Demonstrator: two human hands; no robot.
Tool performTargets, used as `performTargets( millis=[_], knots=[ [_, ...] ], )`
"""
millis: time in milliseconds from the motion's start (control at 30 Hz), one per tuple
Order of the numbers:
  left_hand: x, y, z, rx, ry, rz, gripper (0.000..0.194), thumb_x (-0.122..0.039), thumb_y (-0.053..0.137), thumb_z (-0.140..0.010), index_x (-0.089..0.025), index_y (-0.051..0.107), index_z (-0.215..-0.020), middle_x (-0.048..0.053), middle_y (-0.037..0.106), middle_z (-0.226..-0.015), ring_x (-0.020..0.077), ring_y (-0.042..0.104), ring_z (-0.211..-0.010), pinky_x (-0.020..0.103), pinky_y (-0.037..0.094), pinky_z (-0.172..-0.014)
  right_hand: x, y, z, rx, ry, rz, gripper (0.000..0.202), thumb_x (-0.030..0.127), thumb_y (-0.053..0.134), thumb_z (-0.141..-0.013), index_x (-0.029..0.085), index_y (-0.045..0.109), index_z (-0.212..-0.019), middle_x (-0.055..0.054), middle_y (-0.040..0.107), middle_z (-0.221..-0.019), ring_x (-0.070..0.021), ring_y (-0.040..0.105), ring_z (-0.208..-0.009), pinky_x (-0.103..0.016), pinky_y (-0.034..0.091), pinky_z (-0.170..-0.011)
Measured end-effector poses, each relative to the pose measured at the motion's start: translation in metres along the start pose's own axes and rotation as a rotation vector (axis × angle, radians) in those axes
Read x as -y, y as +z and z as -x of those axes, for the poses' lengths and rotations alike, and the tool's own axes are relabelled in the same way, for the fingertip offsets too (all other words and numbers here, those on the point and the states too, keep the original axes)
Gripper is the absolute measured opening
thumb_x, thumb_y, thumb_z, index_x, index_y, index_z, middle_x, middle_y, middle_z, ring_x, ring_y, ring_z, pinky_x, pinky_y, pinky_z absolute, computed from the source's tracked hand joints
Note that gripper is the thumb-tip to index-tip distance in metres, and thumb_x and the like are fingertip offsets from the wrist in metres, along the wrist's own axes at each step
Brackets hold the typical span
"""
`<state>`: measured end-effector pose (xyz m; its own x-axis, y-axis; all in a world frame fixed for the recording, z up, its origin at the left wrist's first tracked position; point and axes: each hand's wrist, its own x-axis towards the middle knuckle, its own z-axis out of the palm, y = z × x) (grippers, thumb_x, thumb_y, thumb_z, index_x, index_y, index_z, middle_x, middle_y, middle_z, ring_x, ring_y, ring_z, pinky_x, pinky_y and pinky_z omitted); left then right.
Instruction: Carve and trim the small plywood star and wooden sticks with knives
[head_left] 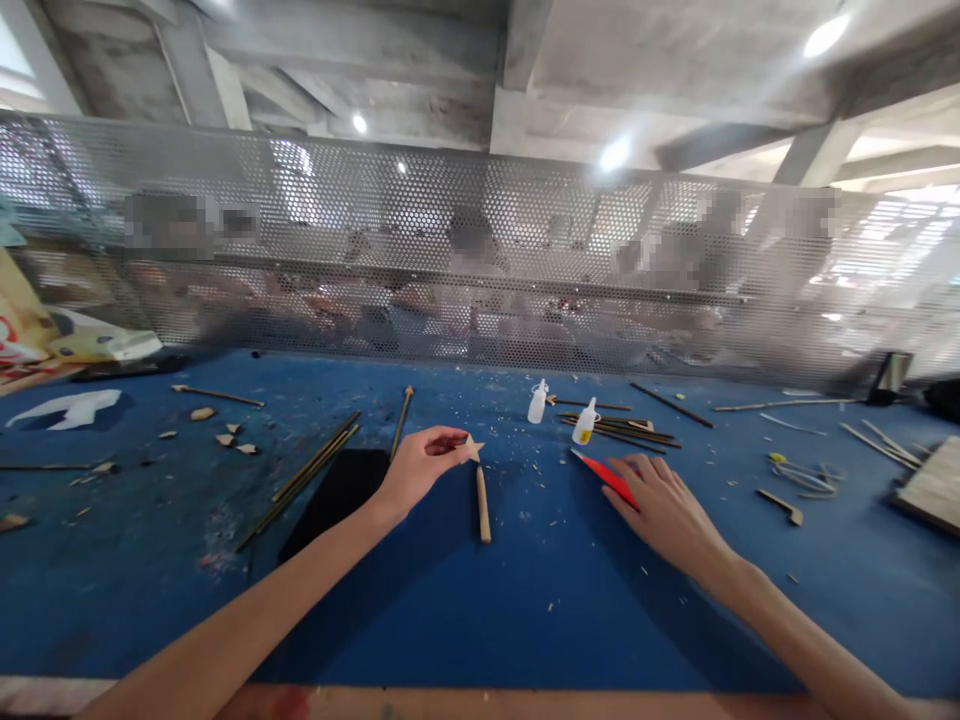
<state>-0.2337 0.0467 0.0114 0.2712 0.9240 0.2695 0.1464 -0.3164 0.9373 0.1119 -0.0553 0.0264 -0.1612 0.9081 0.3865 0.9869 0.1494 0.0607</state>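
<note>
My left hand [429,462] is closed in a pinch on a small pointed piece of pale wood [472,449]. Just below its fingertips a short pale wooden stick [483,508] lies on the blue table. To the right, my right hand [667,505] lies low over the table, its thumb and fingers around the red handle of a craft knife [611,482]. The knife's pale tip points up and left, towards two small white glue bottles [537,403] standing beyond it.
Thin dark sticks [307,478] lie beside a black flat object [337,500] at left. More sticks [622,428] lie behind the bottles. Wood scraps [229,438] are scattered on the blue tabletop [517,620]. A perforated metal screen [420,270] closes the far edge; blurred people show behind it.
</note>
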Motion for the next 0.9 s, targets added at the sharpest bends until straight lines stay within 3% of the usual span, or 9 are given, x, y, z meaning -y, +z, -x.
performTargets(
  millis=[67,133,267,367,433,533,700,800,900],
  knots=[
    [0.0,0.004,0.001,-0.039,0.019,-0.002,0.03,-0.036,0.077,-0.08,-0.017,0.073,-0.103,0.009,0.077,-0.104,0.0237,0.073,-0.096,0.041,0.058,-0.092,0.021,-0.01,-0.009,-0.072,-0.06,0.012,0.038,0.038,0.044,-0.101,0.015,0.061,-0.126,-0.018,0.063,-0.122,-0.0313,0.06,-0.11,-0.047,0.049,-0.091],
    [-0.002,0.008,0.002,-0.088,0.036,-0.005,0.028,-0.036,0.076,-0.08,-0.018,0.074,-0.101,0.009,0.077,-0.103,0.0239,0.073,-0.096,0.041,0.057,-0.093,0.052,-0.021,-0.02,-0.052,-0.182,-0.052,0.033,0.025,0.039,-0.103,0.018,0.061,-0.126,-0.012,0.066,-0.111,-0.0239,0.062,-0.101,-0.039,0.051,-0.089],
    [-0.004,0.014,0.002,-0.166,0.054,0.001,0.023,-0.034,0.072,-0.083,-0.017,0.073,-0.099,0.008,0.076,-0.101,0.0232,0.073,-0.095,0.038,0.058,-0.09,0.115,-0.027,-0.044,0.136,-0.697,-0.033,0.04,0.006,0.051,-0.093,0.024,0.06,-0.128,-0.004,0.066,-0.099,-0.0184,0.062,-0.087,-0.03,0.048,-0.074],
    [-0.005,0.011,0.002,-0.205,0.053,-0.012,0.022,-0.034,0.069,-0.085,-0.017,0.073,-0.098,0.008,0.076,-0.1,0.0224,0.073,-0.093,0.036,0.058,-0.087,0.134,-0.015,-0.062,0.064,-1.001,0.007,0.014,0.012,0.053,-0.097,0.019,0.063,-0.105,-0.002,0.066,-0.088,-0.0162,0.06,-0.077,-0.03,0.043,-0.065],
    [-0.007,0.006,0.001,-0.215,0.047,-0.026,0.021,-0.034,0.069,-0.086,-0.018,0.073,-0.099,0.007,0.076,-0.1,0.0219,0.072,-0.093,0.034,0.058,-0.086,0.132,-0.005,-0.073,-0.037,-1.051,-0.028,0.012,0.014,0.05,-0.1,0.02,0.061,-0.097,0.0,0.065,-0.082,-0.0148,0.057,-0.07,-0.031,0.041,-0.062],
    [-0.014,-0.001,-0.006,-0.247,0.028,0.021,0.024,-0.036,0.071,-0.084,-0.019,0.073,-0.1,0.007,0.076,-0.1,0.0215,0.072,-0.093,0.034,0.057,-0.087,0.114,0.006,-0.086,-0.184,-0.918,-0.149,0.011,0.017,0.048,-0.099,0.02,0.057,-0.094,-0.001,0.065,-0.076,-0.0147,0.057,-0.063,-0.03,0.04,-0.059],
    [-0.025,0.013,-0.02,-0.236,-0.05,0.129,0.031,-0.04,0.077,-0.077,-0.017,0.073,-0.098,0.008,0.077,-0.099,0.023,0.072,-0.094,0.035,0.056,-0.089,0.08,0.017,-0.09,-0.395,-0.376,-0.387,0.009,0.016,0.045,-0.097,0.019,0.053,-0.098,0.0,0.064,-0.067,-0.0135,0.057,-0.054,-0.027,0.039,-0.054],
    [-0.024,0.038,-0.019,-0.149,-0.077,0.165,0.032,-0.041,0.079,-0.076,-0.017,0.073,-0.097,0.008,0.077,-0.097,0.0233,0.072,-0.093,0.035,0.055,-0.089,0.067,0.014,-0.089,-0.294,-0.167,-0.586,0.02,0.02,0.044,-0.099,0.017,0.056,-0.114,0.001,0.064,-0.065,-0.0127,0.055,-0.05,-0.026,0.039,-0.053],
    [-0.019,0.062,-0.011,-0.082,-0.093,0.168,0.033,-0.042,0.078,-0.077,-0.017,0.073,-0.097,0.008,0.077,-0.096,0.023,0.071,-0.091,0.034,0.055,-0.087,0.059,0.009,-0.087,-0.187,-0.019,-0.825,0.022,0.03,0.049,-0.098,0.022,0.063,-0.113,0.0,0.07,-0.073,-0.0132,0.06,-0.057,-0.026,0.045,-0.057]
  ],
)
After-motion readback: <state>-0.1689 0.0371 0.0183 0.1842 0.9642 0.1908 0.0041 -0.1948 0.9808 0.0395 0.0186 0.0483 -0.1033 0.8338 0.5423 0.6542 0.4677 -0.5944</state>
